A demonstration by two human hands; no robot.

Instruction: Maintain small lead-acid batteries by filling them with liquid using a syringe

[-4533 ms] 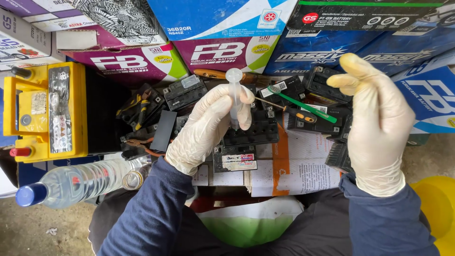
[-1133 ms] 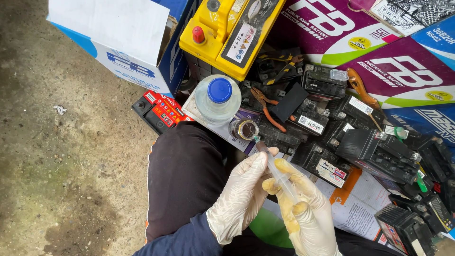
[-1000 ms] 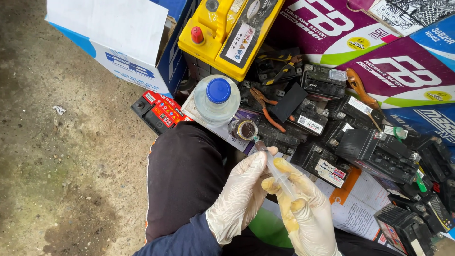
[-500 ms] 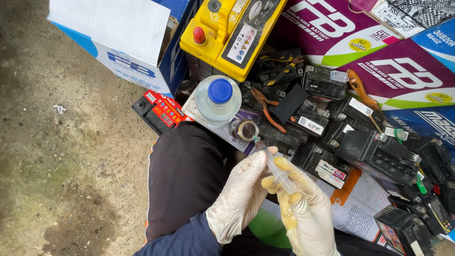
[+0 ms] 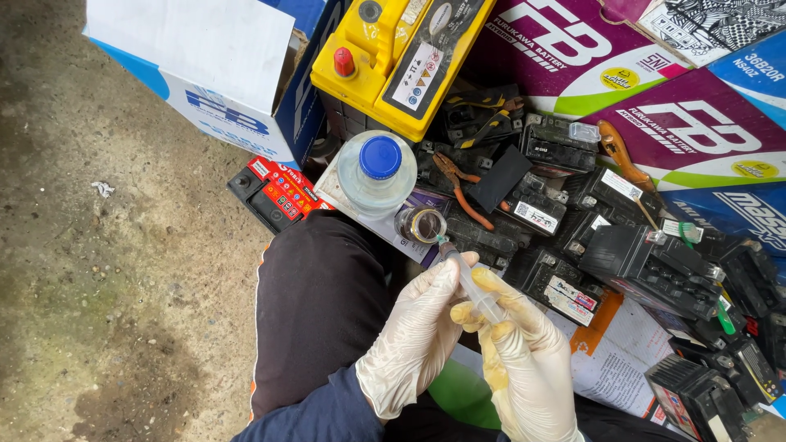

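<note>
Both gloved hands — left hand (image 5: 413, 340) and right hand (image 5: 524, 368) — close their fingers around a clear syringe (image 5: 471, 282), its tip at a small open cup (image 5: 420, 224) with dark contents. Just beside stands a blue-capped bottle (image 5: 377, 170); small black batteries (image 5: 606, 245) and orange-handled pliers (image 5: 463, 188) crowd behind — a yellow battery (image 5: 393, 57) beyond.

Clear syringe (image 5: 470, 281) and small open glass cup (image 5: 421, 224)

The slim transparent syringe slants up and away from both gloved hands, barrel pinched between their fingertips, its teal-hubbed tip at the cup's rim. The round cup stands upright just beyond the fingertips, holding dark liquid.
</note>
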